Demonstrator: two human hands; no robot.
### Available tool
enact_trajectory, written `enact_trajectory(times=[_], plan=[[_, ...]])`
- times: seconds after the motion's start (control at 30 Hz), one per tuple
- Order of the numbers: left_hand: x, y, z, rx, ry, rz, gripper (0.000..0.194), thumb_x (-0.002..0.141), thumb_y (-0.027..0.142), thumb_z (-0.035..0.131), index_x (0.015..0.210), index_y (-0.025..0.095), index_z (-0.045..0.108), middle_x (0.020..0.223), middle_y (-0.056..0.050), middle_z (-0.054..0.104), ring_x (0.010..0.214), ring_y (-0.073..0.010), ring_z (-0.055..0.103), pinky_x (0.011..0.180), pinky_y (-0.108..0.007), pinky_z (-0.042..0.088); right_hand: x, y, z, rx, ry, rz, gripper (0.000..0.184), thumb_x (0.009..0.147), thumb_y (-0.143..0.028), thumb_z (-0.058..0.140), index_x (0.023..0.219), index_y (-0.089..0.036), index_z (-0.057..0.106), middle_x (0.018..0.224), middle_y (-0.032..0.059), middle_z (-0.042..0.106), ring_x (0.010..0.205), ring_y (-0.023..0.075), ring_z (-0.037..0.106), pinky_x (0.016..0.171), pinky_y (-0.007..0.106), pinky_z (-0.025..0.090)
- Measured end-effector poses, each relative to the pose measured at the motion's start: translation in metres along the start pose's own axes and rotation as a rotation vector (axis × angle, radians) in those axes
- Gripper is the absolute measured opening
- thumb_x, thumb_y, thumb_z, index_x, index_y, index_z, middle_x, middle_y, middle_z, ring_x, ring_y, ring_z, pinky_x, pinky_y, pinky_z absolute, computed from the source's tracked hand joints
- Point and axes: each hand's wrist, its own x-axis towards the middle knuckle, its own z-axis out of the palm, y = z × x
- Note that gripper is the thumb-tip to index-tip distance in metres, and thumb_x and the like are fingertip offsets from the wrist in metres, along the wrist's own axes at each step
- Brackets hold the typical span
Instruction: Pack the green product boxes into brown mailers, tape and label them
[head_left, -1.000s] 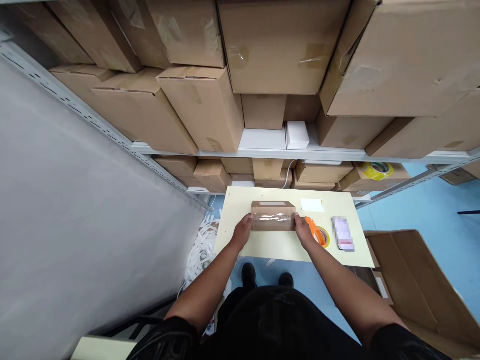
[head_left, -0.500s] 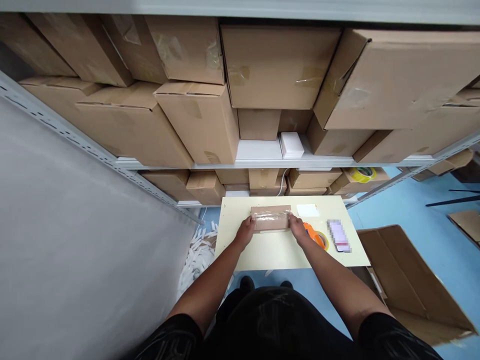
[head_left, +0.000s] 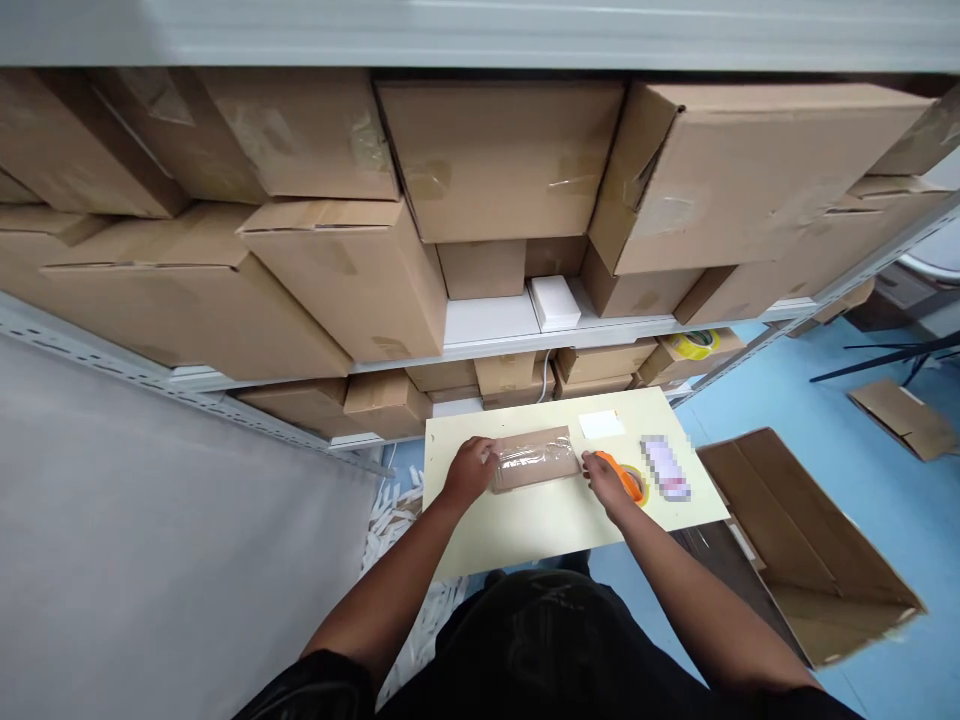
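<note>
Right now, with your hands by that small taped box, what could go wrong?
The right hand is close beside the orange tape dispenser, so a sideways sweep might knock it. The phone lies just beyond, toward the right edge of the table, so a shoved dispenser could push it that way. The clear tape on the small box looks wrinkled and may not be stuck flat.

the right hand (head_left: 602, 479) has left the end of the taped box (head_left: 535, 462), now just beside it.
</note>
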Motion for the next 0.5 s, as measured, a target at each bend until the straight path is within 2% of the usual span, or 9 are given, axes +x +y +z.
enact_trajectory(times=[0.07, 0.13, 0.2, 0.27, 0.37, 0.5], plan=[[0.016, 0.025, 0.002, 0.085, -0.06, 0.166, 0.027, 0.091, 0.026, 0.052, 0.106, 0.024, 0.074, 0.111, -0.007, 0.072, 0.11, -0.0252, 0.063, 0.102, -0.04, 0.05, -0.004, 0.009, -0.012, 0.062, -0.044, 0.05, 0.057, 0.091, -0.069, 0.043, 0.105, -0.02, 0.069, 0.116, 0.013, 0.073, 0.099, 0.0259, 0.071, 0.084, 0.037, 0.058], [0.036, 0.054, 0.012, 0.177, -0.162, 0.31, 0.027, 0.095, 0.028, 0.05, 0.107, 0.024, 0.075, 0.11, -0.008, 0.072, 0.109, -0.0258, 0.061, 0.101, -0.04, 0.048, -0.006, 0.019, -0.024, 0.093, -0.106, 0.059, 0.054, 0.09, -0.067, 0.048, 0.105, -0.019, 0.07, 0.111, 0.0124, 0.074, 0.095, 0.0249, 0.072, 0.08, 0.036, 0.057], [0.06, 0.083, 0.033, 0.284, -0.286, 0.436, 0.031, 0.099, 0.029, 0.046, 0.104, 0.024, 0.076, 0.108, -0.009, 0.072, 0.107, -0.0266, 0.061, 0.1, -0.041, 0.047, -0.004, 0.028, -0.036, 0.103, -0.169, 0.06, 0.051, 0.088, -0.065, 0.053, 0.103, -0.019, 0.072, 0.103, 0.0111, 0.075, 0.091, 0.0244, 0.072, 0.079, 0.035, 0.057], [0.086, 0.109, 0.062, 0.38, -0.415, 0.531, 0.031, 0.099, 0.027, 0.045, 0.1, 0.024, 0.076, 0.105, -0.01, 0.072, 0.106, -0.0273, 0.061, 0.099, -0.042, 0.045, 0.001, 0.034, -0.047, 0.126, -0.223, 0.081, 0.049, 0.085, -0.063, 0.057, 0.1, -0.019, 0.073, 0.096, 0.0095, 0.075, 0.086, 0.0239, 0.071, 0.078, 0.035, 0.055], [0.125, 0.136, 0.117, 0.504, -0.571, 0.542, 0.023, 0.093, 0.022, 0.054, 0.096, 0.022, 0.076, 0.106, -0.013, 0.071, 0.111, -0.0301, 0.06, 0.096, -0.043, 0.045, 0.015, 0.037, -0.067, 0.158, -0.279, 0.098, 0.045, 0.083, -0.063, 0.06, 0.09, -0.02, 0.072, 0.087, 0.0077, 0.074, 0.08, 0.0229, 0.07, 0.073, 0.033, 0.054], [0.167, 0.15, 0.185, 0.627, -0.727, 0.421, 0.022, 0.085, 0.015, 0.062, 0.101, 0.019, 0.077, 0.115, -0.018, 0.07, 0.118, -0.034, 0.059, 0.098, -0.046, 0.045, 0.043, 0.037, -0.103, 0.154, -0.286, 0.046, 0.043, 0.086, -0.062, 0.057, 0.084, -0.022, 0.071, 0.08, 0.0048, 0.073, 0.077, 0.0222, 0.068, 0.071, 0.032, 0.052]])
